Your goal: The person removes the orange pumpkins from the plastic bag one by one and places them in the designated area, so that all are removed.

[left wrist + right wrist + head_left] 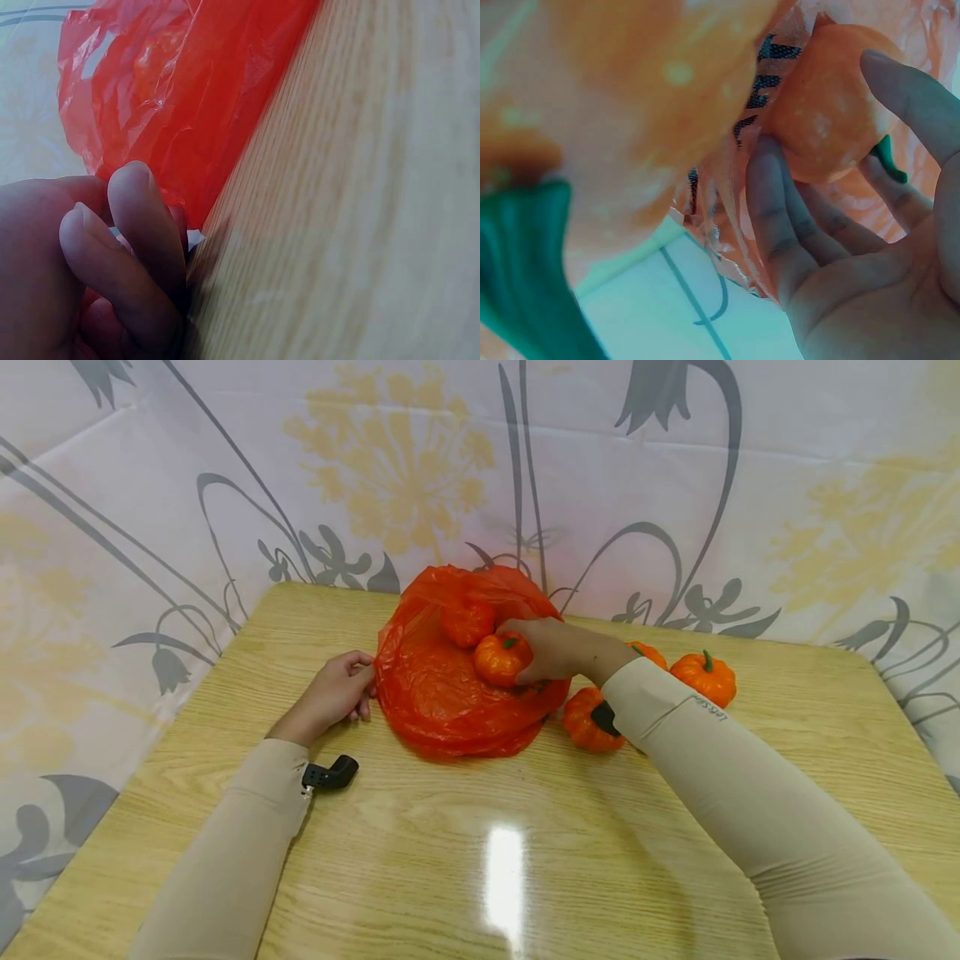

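As the left hand (333, 691) pinches a bag (438, 722) near the desk's (405, 860) far edge, the right hand (546, 647), fingers (771, 202) curved wide, grips a pumpkin (497, 662) inside. Likely light and stiff, it suits side holds.

An indoor tabletop spot screened off by patterned fabric; whether it belongs to a home or a studio cannot be told. A creased floral-print curtain (585, 527) in grey and yellow rises behind the far edge of the wood-grain table (405, 852) and continues past its 2 far corners. White glare (504, 885) marks the glossy top.
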Available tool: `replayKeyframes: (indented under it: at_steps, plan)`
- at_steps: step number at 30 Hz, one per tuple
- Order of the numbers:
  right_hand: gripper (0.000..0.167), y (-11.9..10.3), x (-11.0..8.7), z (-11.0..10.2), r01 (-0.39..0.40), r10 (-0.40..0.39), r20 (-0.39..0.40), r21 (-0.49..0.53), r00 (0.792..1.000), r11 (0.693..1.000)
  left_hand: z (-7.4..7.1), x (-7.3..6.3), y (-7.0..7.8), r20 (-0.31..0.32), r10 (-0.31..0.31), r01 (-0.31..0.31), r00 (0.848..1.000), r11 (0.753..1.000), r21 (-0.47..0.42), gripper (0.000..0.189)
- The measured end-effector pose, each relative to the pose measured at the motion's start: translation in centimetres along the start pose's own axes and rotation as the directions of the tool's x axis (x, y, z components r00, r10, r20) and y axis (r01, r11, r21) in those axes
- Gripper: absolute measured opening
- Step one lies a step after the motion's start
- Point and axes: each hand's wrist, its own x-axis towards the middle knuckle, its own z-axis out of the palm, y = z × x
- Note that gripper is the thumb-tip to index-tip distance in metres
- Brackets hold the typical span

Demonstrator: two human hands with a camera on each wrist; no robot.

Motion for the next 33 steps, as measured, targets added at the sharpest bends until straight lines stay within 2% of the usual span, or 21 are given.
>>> replayKeyframes:
  at_steps: [6,11,19,24,28,33]
  plan:
    - [0.066,0.1,0.1,0.1,-0.022,0.022,0.009,0.021,1.0,1.0,0.1,0.1,0.0,0.0,-0.001,0.001,1.0,1.0,0.006,0.035]
    - [0.073,0.1,0.3,0.2,-0.036,0.036,0.016,0.001,0.999,0.999,0.1,0.1,0.0,0.008,-0.003,0.003,1.0,1.0,0.001,0.037]
    - [0.077,0.0,0.0,0.3,0.014,-0.015,-0.005,-0.066,1.0,0.998,0.1,0.0,0.0,0.012,-0.014,0.014,1.0,1.0,-0.005,0.039]
    - [0.078,0.2,-0.6,0.2,0.041,-0.045,-0.055,-0.064,0.997,0.997,0.2,0.0,0.0,0.01,-0.018,0.018,1.0,1.0,0.001,0.038]
    - [0.083,0.4,-1.4,0.1,0.031,-0.036,-0.112,-0.038,0.993,0.999,0.2,0.1,0.0,0.011,-0.019,0.019,1.0,1.0,-0.001,0.037]
    - [0.09,0.0,-2.7,-0.1,0.028,-0.027,-0.215,0.003,0.976,1.0,-0.1,0.1,0.1,0.005,-0.011,0.011,1.0,1.0,0.005,0.037]
